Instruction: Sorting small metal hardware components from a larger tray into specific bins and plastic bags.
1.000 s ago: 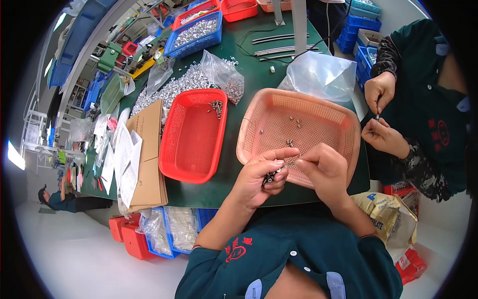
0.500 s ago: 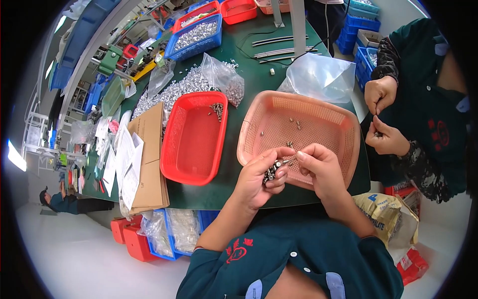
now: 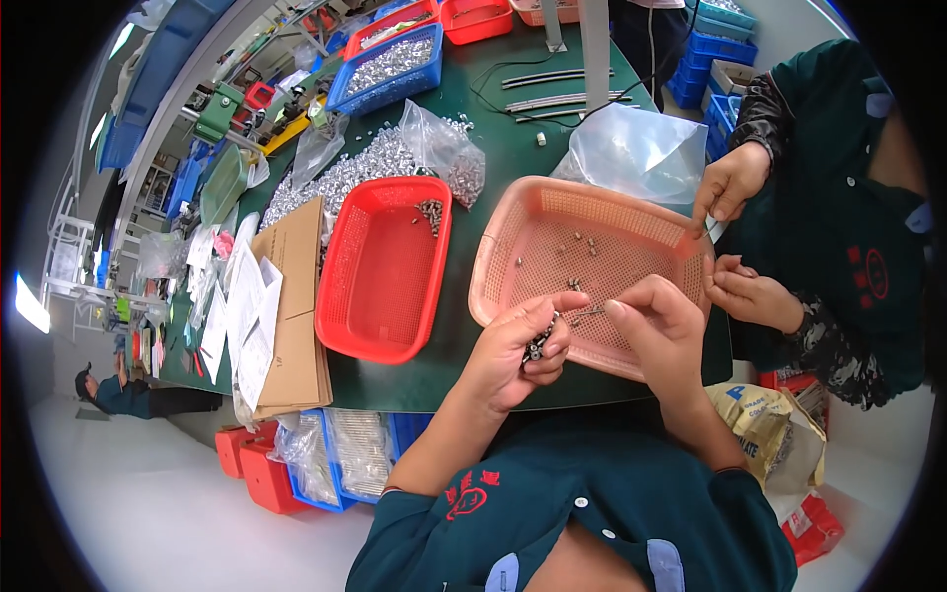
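Over the near edge of the pinkish-orange mesh basket (image 3: 493, 259), my left hand (image 3: 511, 360) is closed around a cluster of small dark and silver metal parts (image 3: 537, 345). My right hand (image 3: 659, 331) pinches a thin metal pin (image 3: 592, 312) between thumb and forefinger. The pin points left toward my left fingertips; whether it touches a part there is too small to tell. Several small metal pieces (image 3: 591, 246) lie on the basket's floor. To the left stands a red basket (image 3: 332, 321) with a small heap of metal pieces (image 3: 431, 213) in its far right corner.
A co-worker's hands (image 3: 740, 187) are at the basket's right rim. Farther back are a pile of shiny metal parts (image 3: 380, 158), a clear plastic bag (image 3: 641, 148), a blue bin (image 3: 340, 99) and metal rods (image 3: 562, 96). Cardboard (image 3: 296, 335) with papers lies at left.
My right hand has moved slightly right, away from my left hand, showing more of the pin. The co-worker's hands have come left and down to the basket's rim.
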Motion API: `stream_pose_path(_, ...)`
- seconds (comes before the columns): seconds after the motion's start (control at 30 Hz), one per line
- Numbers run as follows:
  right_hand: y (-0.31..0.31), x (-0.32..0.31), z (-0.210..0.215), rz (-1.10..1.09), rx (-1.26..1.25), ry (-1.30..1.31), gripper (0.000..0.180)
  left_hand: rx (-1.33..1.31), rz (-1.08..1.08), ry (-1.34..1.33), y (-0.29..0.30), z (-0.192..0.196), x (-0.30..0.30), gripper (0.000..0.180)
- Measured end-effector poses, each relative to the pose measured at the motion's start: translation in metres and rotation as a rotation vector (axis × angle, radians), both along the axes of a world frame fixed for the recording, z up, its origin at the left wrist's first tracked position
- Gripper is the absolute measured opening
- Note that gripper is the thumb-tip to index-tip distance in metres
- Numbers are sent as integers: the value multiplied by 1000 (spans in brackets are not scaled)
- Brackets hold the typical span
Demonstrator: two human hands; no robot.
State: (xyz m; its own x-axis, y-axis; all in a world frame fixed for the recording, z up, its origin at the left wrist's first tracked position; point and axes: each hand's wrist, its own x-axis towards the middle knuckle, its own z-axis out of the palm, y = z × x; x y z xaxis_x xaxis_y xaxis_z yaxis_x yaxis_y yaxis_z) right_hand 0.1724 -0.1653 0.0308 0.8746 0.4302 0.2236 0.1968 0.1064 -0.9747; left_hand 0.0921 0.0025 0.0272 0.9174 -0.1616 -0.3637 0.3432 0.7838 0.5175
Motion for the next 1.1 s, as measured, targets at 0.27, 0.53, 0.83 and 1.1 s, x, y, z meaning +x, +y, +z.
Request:
stream_pose_path(0.27, 14, -5, -21, 61, 250, 460, 4, -88, 68, -118, 0, -3, -1, 35)
stream_pose_path(0.53, 21, -12, -22, 5, 130, 87, 4, -215, 85, -33, -2, -4, 1, 35)
stream_pose_path(0.83, 24, -11, -10, -191, -45, -652, 15, -178, 104, -96, -9, -5, 0, 35)
stream_pose_path(1.1, 19, -2, -22, 246, 498, 1043, 5, -67, 117, -101, -7, -1, 0, 36)
